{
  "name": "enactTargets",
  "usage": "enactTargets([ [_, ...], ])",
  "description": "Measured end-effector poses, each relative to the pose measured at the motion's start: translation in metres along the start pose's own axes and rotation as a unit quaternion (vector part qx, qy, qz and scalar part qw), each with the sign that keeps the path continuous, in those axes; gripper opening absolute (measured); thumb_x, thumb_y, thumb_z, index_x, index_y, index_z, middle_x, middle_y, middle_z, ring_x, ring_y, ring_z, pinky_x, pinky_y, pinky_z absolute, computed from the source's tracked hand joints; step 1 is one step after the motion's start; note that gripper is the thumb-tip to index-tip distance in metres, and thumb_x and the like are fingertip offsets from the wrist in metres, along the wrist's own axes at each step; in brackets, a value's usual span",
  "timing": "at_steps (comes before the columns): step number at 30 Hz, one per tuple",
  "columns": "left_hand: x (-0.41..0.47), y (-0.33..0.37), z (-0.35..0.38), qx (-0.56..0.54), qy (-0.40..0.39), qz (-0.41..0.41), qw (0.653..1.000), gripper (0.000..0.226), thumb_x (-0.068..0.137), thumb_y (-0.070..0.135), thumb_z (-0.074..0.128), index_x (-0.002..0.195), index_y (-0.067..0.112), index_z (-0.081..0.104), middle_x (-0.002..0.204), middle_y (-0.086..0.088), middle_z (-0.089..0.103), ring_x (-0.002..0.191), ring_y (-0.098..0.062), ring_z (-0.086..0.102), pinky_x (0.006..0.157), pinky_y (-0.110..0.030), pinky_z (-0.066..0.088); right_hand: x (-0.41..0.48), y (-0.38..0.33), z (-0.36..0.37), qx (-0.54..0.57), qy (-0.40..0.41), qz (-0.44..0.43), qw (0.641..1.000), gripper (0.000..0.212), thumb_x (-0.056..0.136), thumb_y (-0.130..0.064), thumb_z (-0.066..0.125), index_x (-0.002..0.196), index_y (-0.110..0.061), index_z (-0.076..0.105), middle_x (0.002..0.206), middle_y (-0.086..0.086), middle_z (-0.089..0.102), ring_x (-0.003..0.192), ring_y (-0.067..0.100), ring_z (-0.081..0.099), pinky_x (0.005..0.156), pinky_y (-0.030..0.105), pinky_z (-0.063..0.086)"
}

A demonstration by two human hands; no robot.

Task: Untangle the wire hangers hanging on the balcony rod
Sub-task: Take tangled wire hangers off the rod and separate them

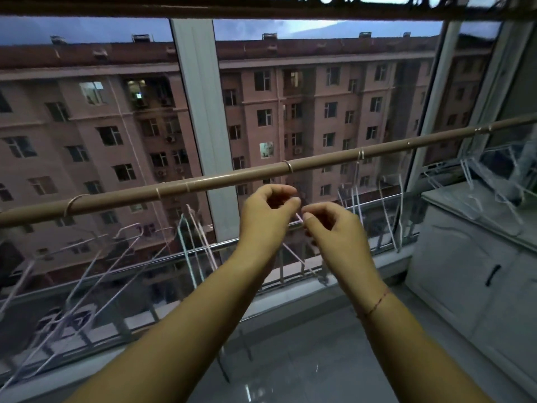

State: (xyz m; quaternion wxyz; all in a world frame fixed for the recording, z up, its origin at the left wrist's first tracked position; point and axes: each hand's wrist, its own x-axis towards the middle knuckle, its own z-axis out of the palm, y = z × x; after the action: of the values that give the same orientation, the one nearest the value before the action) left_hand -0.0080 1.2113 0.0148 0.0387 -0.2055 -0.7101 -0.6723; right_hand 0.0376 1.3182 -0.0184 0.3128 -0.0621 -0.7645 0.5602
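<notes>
We are at the picking-apart step, working on one wire hanger [293, 254] just below the middle of the frame, under the balcony rod [232, 177] that runs from the lower left up to the right edge. Our left hand [266, 216] and right hand [334, 228] meet close together right below the rod, each with thumb and forefinger drawn narrow; the right fingers [308, 218] seem to pinch the thin wire near its neck, while we cannot tell whether the left fingers [295, 202] actually hold it or only close beside it. More hangers [191, 242] hang in loose bunches at lower left, and another group [389, 210] hangs at centre right, all hooked on the same rod. We judge the task to be partway, since several frames cross one another. Next we need to ease this wire free of its neighbour and slide its hook along the rod to a bare stretch
</notes>
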Motion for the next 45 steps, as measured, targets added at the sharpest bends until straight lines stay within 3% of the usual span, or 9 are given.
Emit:
enactTargets([
  [5, 0.016, -0.003, 0.07, 0.003, -0.064, -0.033, 0.997, 0.024, 0.089, 0.017, 0.058, 0.112, 0.023, 0.062, 0.103, 0.009, 0.064, 0.098, -0.003, 0.059, 0.083, -0.021, 0.051, 0.026, 0.029, -0.058, -0.077, 0.008, -0.002, 0.997, 0.014, 0.088, -0.017, 0.056, 0.097, -0.024, 0.063, 0.084, -0.012, 0.063, 0.08, 0.003, 0.06, 0.064, 0.015, 0.049],
  [10, 0.035, -0.021, 0.128, 0.034, -0.058, -0.096, 0.993, 0.038, 0.09, 0.013, 0.056, 0.128, 0.014, 0.055, 0.114, 0.005, 0.058, 0.099, -0.008, 0.057, 0.075, -0.016, 0.045, 0.039, 0.059, -0.095, -0.102, -0.049, 0.014, 0.993, 0.016, 0.088, -0.019, 0.053, 0.099, -0.027, 0.061, 0.083, -0.012, 0.062, 0.076, 0.002, 0.059, 0.059, 0.013, 0.045],
  [13, 0.042, -0.031, 0.147, 0.039, -0.032, -0.146, 0.988, 0.021, 0.09, 0.012, 0.055, 0.108, 0.017, 0.066, 0.108, 0.0, 0.063, 0.1, -0.016, 0.059, 0.083, -0.027, 0.048, 0.044, 0.07, -0.11, -0.12, -0.078, 0.018, 0.99, 0.015, 0.088, -0.019, 0.053, 0.101, -0.024, 0.061, 0.085, -0.008, 0.062, 0.076, 0.005, 0.059, 0.062, 0.017, 0.047],
  [16, 0.046, -0.04, 0.159, 0.051, -0.025, -0.183, 0.981, 0.026, 0.088, 0.009, 0.056, 0.067, 0.024, 0.061, 0.077, 0.002, 0.059, 0.083, -0.019, 0.058, 0.077, -0.032, 0.051, 0.046, 0.076, -0.121, -0.147, -0.105, 0.018, 0.983, 0.017, 0.088, -0.021, 0.053, 0.102, -0.023, 0.061, 0.082, -0.009, 0.061, 0.076, 0.009, 0.06, 0.067, 0.023, 0.05],
  [21, 0.047, -0.042, 0.165, 0.046, 0.016, -0.215, 0.975, 0.017, 0.086, 0.009, 0.059, 0.074, 0.01, 0.071, 0.062, 0.0, 0.065, 0.049, -0.005, 0.06, 0.042, -0.014, 0.046, 0.045, 0.075, -0.129, -0.172, -0.131, -0.01, 0.976, 0.018, 0.087, -0.02, 0.053, 0.102, -0.022, 0.063, 0.087, -0.006, 0.062, 0.081, 0.013, 0.058, 0.072, 0.027, 0.048],
  [28, 0.052, -0.041, 0.167, -0.008, 0.097, -0.241, 0.966, 0.012, 0.086, 0.008, 0.062, 0.078, 0.012, 0.07, 0.086, -0.016, 0.07, 0.084, -0.03, 0.068, 0.08, -0.04, 0.057, 0.049, 0.061, -0.12, -0.13, -0.158, -0.035, 0.978, 0.022, 0.089, -0.016, 0.052, 0.108, -0.016, 0.063, 0.102, 0.0, 0.064, 0.086, 0.012, 0.056, 0.072, 0.019, 0.043],
  [33, 0.057, -0.034, 0.153, -0.052, 0.124, -0.247, 0.96, 0.01, 0.087, 0.011, 0.06, 0.086, 0.009, 0.07, 0.069, -0.008, 0.064, 0.059, -0.018, 0.059, 0.056, -0.026, 0.053, 0.056, 0.059, -0.109, -0.15, -0.161, -0.024, 0.975, 0.018, 0.085, -0.017, 0.056, 0.102, -0.019, 0.062, 0.091, -0.002, 0.062, 0.078, 0.011, 0.056, 0.067, 0.021, 0.046],
  [38, 0.07, -0.03, 0.142, -0.09, 0.117, -0.287, 0.946, 0.011, 0.085, 0.01, 0.059, 0.079, 0.004, 0.066, 0.059, -0.006, 0.055, 0.052, -0.017, 0.049, 0.064, -0.03, 0.044, 0.065, 0.053, -0.092, -0.164, -0.14, -0.009, 0.976, 0.018, 0.084, -0.016, 0.056, 0.101, -0.021, 0.058, 0.071, -0.008, 0.054, 0.065, 0.008, 0.052, 0.06, 0.024, 0.045],
  [45, 0.068, -0.06, 0.138, -0.075, 0.1, -0.342, 0.932, 0.004, 0.082, -0.002, 0.06, 0.081, -0.001, 0.064, 0.07, -0.012, 0.059, 0.054, -0.017, 0.054, 0.044, -0.023, 0.046, 0.062, 0.059, -0.084, -0.182, -0.17, 0.023, 0.968, 0.015, 0.089, -0.02, 0.051, 0.103, -0.016, 0.056, 0.086, 0.004, 0.062, 0.08, 0.02, 0.059, 0.074, 0.039, 0.054],
])
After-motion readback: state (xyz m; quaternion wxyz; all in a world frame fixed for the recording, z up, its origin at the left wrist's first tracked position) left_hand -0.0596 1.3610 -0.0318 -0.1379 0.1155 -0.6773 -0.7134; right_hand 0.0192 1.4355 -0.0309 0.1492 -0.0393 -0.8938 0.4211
